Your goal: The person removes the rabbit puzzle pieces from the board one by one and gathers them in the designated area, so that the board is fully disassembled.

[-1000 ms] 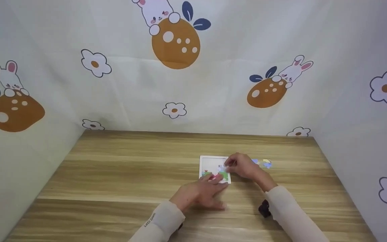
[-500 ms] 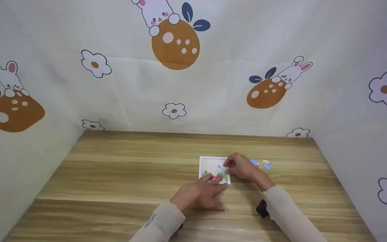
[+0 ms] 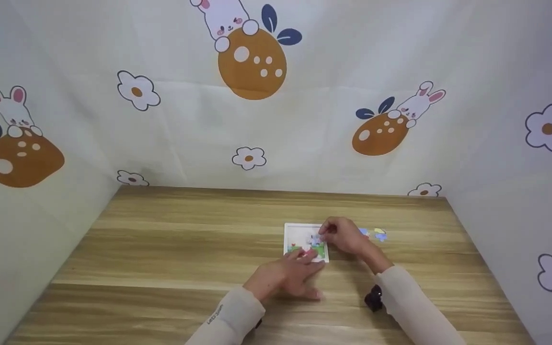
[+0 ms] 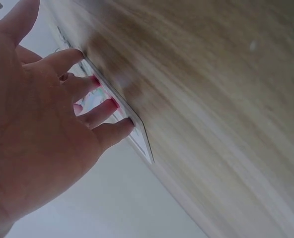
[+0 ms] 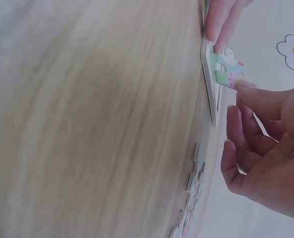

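A jigsaw puzzle tray (image 3: 285, 239) with a white frame lies on the table, its lower part covered by coloured printed pieces and its upper part plain pale. My left hand (image 3: 286, 278) lies over the near edge with fingers spread, the fingertips pressing on the frame and the pieces. At the tray's right side, my right hand (image 3: 346, 236) pinches a jigsaw puzzle piece (image 5: 229, 74) between thumb and fingertips. In the right wrist view this piece is tilted just over the tray, beside the left fingers. Whether it touches the tray I cannot tell.
Several loose puzzle pieces (image 3: 380, 235) lie on the wooden table (image 3: 161, 249) to the right of the tray, some hidden behind the right hand. A patterned curtain (image 3: 185, 124) with rabbits and flowers surrounds the table. A black device (image 3: 374, 298) sits under the right cuff.
The right hand has turned and shifted slightly at the tray's right side, and more of the pinched puzzle piece shows left of its fingertips. The left hand has stayed put.
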`<state>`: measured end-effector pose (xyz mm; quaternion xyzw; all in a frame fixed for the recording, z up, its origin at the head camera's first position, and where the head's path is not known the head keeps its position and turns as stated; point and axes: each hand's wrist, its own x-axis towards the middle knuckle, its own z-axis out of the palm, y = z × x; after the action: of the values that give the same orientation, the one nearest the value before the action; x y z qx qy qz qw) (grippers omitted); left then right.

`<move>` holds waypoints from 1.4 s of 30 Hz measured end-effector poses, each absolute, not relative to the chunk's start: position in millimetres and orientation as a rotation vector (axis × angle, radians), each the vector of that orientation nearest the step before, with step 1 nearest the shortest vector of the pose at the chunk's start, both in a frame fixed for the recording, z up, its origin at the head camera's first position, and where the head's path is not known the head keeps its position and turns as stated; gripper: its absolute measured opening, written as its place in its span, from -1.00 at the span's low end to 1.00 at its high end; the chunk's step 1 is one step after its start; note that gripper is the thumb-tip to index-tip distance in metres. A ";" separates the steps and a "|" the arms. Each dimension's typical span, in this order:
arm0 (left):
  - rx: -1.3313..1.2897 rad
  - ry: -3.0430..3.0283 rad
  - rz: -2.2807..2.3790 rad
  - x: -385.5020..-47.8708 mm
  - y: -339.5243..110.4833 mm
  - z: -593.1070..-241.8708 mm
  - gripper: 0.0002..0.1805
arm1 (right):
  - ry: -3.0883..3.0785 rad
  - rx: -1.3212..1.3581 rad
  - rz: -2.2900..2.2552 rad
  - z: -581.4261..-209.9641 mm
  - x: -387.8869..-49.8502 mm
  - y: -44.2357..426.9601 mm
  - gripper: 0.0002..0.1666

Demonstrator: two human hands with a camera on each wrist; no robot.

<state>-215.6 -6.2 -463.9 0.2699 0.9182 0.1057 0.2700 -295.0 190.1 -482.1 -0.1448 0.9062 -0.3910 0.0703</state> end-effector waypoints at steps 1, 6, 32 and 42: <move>0.726 2.476 0.282 -215.6 -6.0 -463.8 -0.14 | 2.716 -0.422 -1.193 -481.4 -294.3 190.3 -0.96; 0.749 2.492 0.250 -215.5 -5.5 -464.5 -0.13 | 2.673 -0.438 -1.299 -475.9 -290.8 195.4 -0.94; 0.760 2.501 0.262 -213.5 -4.0 -466.9 -0.08 | 2.867 -0.315 -1.177 -438.0 -269.5 295.8 -0.84; 0.764 2.499 0.272 -213.2 -6.0 -466.5 -0.10 | 2.833 -0.322 -1.170 -449.9 -270.5 324.0 -0.85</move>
<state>-213.2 -6.0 -466.5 0.2811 0.9200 0.1001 0.2542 -270.5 324.0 -449.9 -0.1043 0.9188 -0.3794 0.0297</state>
